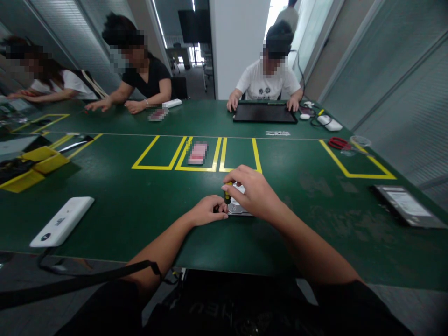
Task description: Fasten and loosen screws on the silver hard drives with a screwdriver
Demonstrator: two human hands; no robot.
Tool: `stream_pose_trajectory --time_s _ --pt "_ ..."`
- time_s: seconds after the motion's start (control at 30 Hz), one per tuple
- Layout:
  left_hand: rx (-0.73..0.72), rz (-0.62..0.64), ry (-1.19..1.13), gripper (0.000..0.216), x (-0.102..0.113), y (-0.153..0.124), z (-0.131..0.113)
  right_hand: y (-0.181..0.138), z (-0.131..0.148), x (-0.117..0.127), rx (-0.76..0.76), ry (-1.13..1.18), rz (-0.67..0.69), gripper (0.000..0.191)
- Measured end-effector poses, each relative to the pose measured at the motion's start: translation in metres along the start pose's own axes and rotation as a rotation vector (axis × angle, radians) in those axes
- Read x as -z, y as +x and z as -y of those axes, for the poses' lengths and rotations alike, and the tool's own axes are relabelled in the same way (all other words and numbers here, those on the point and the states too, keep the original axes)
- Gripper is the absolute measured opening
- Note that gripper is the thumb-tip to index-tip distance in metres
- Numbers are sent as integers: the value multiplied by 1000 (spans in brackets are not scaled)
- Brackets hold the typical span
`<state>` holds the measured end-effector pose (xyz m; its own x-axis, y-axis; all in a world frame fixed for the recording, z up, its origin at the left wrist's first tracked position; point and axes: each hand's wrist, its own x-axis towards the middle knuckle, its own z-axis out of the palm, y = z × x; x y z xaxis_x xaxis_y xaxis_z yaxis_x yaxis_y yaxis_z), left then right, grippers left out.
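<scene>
In the head view a small silver hard drive [241,211] lies flat on the green table, partly covered by my hands. My right hand [257,190] is closed on a screwdriver [227,196] with a yellow and black handle. The tool stands nearly upright, its tip down at the drive's left edge. My left hand [208,210] rests on the table against that same edge, its fingers curled in and gripping the drive's side close to the screwdriver tip. The exact contact of the tip is too small to make out.
Yellow tape outlines [154,167] mark the table, one with a pink phone-like object [198,153]. A white power bank [63,221] lies left, near yellow bins [52,161]. Another drive [408,205] and red-handled pliers [339,143] lie right. Opposite, a person holds a black panel [265,113].
</scene>
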<state>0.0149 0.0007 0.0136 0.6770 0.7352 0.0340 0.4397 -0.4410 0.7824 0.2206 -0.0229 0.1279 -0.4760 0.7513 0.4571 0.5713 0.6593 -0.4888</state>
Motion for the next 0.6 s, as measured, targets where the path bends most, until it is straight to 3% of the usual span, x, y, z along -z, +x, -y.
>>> stream_pose_trajectory --time_s 0.6 --pt "2 -21 15 21 -1 1 0 2 -1 8 -1 56 63 11"
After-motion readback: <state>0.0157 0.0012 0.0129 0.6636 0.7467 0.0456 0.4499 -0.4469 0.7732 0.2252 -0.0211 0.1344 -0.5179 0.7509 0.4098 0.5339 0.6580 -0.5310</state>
